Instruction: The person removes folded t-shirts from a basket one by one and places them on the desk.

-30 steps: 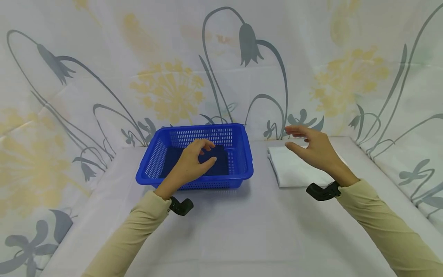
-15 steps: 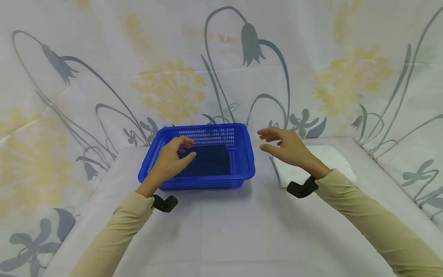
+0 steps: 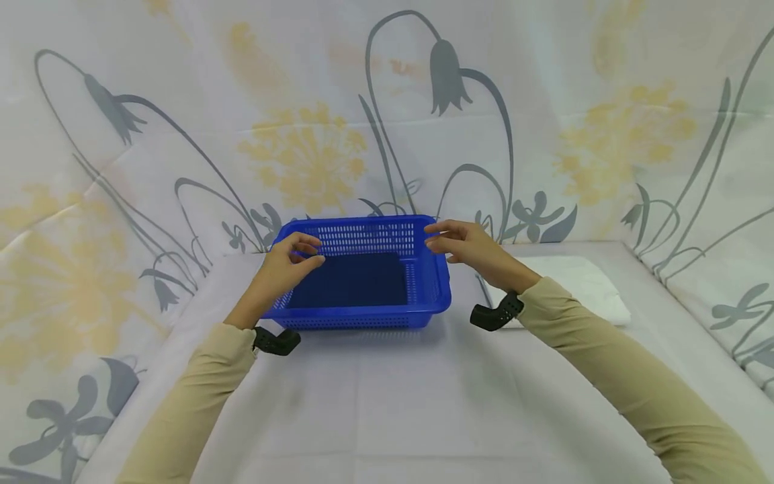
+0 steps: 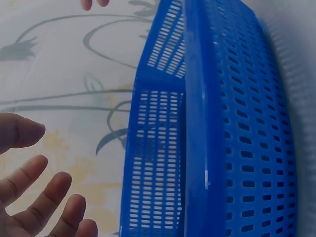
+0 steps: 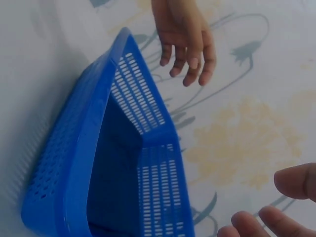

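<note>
One rectangular blue plastic basket (image 3: 363, 312), walls pierced with rows of slots, standing upright on a table (image 3: 393, 410) covered in white cloth. Within it, flat on the floor: one dark navy rectangle (image 3: 357, 279), material hard to tell from here.

One left hand (image 3: 281, 269), bare, at the basket's left end; fingers loosely bent, thumb apart from them, grasping nothing. One right hand (image 3: 474, 252), bare, at the right end; fingers relaxed and slightly bent, likewise holding nothing. The wrist views show gaps between each hand and the rim.

Two beige sleeves (image 3: 202, 386), one per arm. Two black curved devices (image 3: 276, 341), one at each wrist.

One folded white cloth (image 3: 577, 289), lying right of the basket, partly hidden by the right arm. Behind all: white fabric backdrop (image 3: 314, 158), printed with grey bellflowers and yellow blooms.
</note>
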A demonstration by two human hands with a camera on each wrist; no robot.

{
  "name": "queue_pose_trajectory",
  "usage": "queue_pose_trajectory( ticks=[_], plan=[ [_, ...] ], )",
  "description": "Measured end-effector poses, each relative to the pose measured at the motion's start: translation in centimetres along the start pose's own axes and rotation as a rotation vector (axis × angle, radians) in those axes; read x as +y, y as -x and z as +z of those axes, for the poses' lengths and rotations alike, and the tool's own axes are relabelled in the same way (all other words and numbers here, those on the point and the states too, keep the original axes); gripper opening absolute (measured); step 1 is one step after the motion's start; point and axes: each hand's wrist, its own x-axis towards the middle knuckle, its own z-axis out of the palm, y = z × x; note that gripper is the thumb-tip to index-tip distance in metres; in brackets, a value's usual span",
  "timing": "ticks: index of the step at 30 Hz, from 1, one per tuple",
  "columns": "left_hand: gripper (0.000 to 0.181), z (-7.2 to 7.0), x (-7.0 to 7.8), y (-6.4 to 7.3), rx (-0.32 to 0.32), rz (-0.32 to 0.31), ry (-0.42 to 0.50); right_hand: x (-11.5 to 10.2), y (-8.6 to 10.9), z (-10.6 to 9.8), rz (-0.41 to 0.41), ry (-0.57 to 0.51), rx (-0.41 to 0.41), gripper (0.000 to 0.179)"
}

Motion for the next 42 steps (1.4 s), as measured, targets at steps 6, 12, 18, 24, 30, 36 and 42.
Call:
queue_pose_trajectory(
  ticks=[6, 12, 18, 24, 30, 36, 42],
  plan=[
    [0.038, -0.5, -0.8, -0.9, -0.019, -0.089, 0.136, 0.3, -1.6, 1.0, 0.054, -0.062, 0.012, 0.046],
    [0.044, -0.8, -1.5, -1.7, -0.064, -0.196, 0.287, 0.8, -3.2, 1.8, 0.112, -0.101, 0.046, 0.045],
    [0.046, -1.0, -1.9, -2.6, -0.059, -0.256, 0.37, 1.2, -4.5, 2.1, 0.148, -0.129, 0.053, 0.046],
    [0.04, -1.1, -2.4, -3.8, -0.005, -0.309, 0.437, 1.9, -5.9, 2.4, 0.179, -0.156, 0.059, 0.048],
    [0.046, -1.1, -2.8, -4.7, -0.022, -0.398, 0.392, 2.7, -7.2, 3.1, 0.221, -0.166, 0.071, 0.052],
    [0.059, -1.4, -3.3, -5.3, -0.085, -0.471, 0.309, 2.5, -8.0, 4.1, 0.254, -0.155, 0.03, 0.055],
    [0.061, -1.4, -3.4, -5.9, -0.115, -0.525, 0.261, 2.6, -8.8, 4.5, 0.286, -0.123, 0.024, 0.057]
  ],
)
